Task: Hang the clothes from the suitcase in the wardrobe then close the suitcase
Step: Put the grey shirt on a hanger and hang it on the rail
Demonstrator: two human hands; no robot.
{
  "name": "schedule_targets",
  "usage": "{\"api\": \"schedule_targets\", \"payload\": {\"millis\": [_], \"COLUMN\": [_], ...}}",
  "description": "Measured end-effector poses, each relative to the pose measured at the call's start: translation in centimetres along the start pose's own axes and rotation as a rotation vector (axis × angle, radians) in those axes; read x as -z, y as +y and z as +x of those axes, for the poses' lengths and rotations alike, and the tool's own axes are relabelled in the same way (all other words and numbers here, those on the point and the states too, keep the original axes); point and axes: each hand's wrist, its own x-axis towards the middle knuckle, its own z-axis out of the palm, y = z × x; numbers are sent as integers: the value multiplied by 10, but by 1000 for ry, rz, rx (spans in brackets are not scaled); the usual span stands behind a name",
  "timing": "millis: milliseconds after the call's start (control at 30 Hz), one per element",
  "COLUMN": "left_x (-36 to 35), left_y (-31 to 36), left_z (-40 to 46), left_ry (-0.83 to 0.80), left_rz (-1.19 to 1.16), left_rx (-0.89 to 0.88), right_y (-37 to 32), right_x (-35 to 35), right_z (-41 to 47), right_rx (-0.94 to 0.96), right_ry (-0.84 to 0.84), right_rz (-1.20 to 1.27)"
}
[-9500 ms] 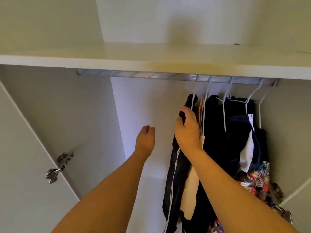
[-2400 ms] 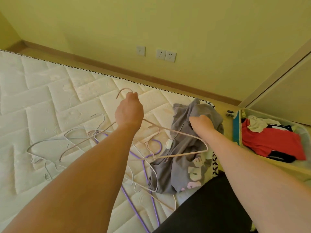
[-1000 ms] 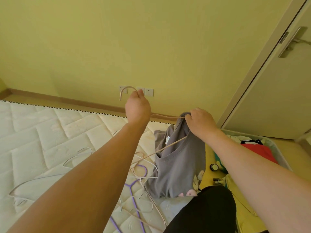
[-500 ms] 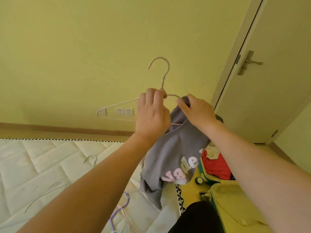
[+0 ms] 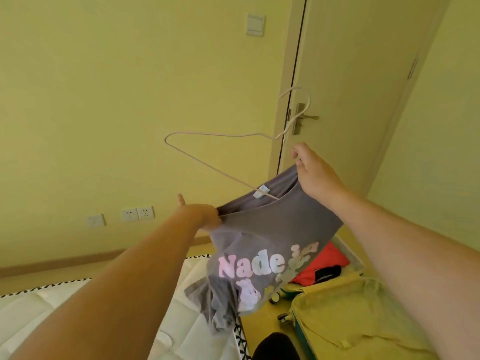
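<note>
A grey T-shirt (image 5: 270, 245) with pink and white lettering hangs in the air between my hands. My left hand (image 5: 201, 215) pinches the left side of its neck opening and stretches it. My right hand (image 5: 315, 172) grips the right side of the collar together with the neck of a pale wire hanger (image 5: 207, 162). The hanger's right arm is inside the shirt; its left arm sticks out bare, up and to the left. Below on the floor lies the open yellow suitcase (image 5: 345, 318), with a red garment (image 5: 327, 262) and a dark one in its far half.
A white quilted mattress (image 5: 78, 315) fills the lower left. A closed door (image 5: 363, 87) with a lever handle stands behind the hanger, with a yellow wall and sockets (image 5: 137, 213) to its left. My dark-clothed knee (image 5: 278, 346) shows at the bottom.
Both hands have come up off the mattress with shirt and hanger. My left hand let go of the hanger and took the shirt's neckline; my right hand now holds the hanger. The view turned right.
</note>
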Motion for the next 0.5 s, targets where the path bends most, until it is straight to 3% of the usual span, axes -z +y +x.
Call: {"api": "schedule_targets", "payload": {"millis": [100, 300, 500], "left_x": [21, 58, 75], "left_y": [-7, 0, 24], "left_z": [-3, -5, -6], "left_ry": [89, 261, 422], "left_rz": [72, 78, 237], "left_rx": [146, 205, 207], "right_y": [19, 55, 75], "right_x": [4, 22, 34], "right_z": [-11, -35, -53], "right_rx": [-20, -102, -154], "right_ry": [-81, -190, -263], "right_rz": [-65, -112, -150]}}
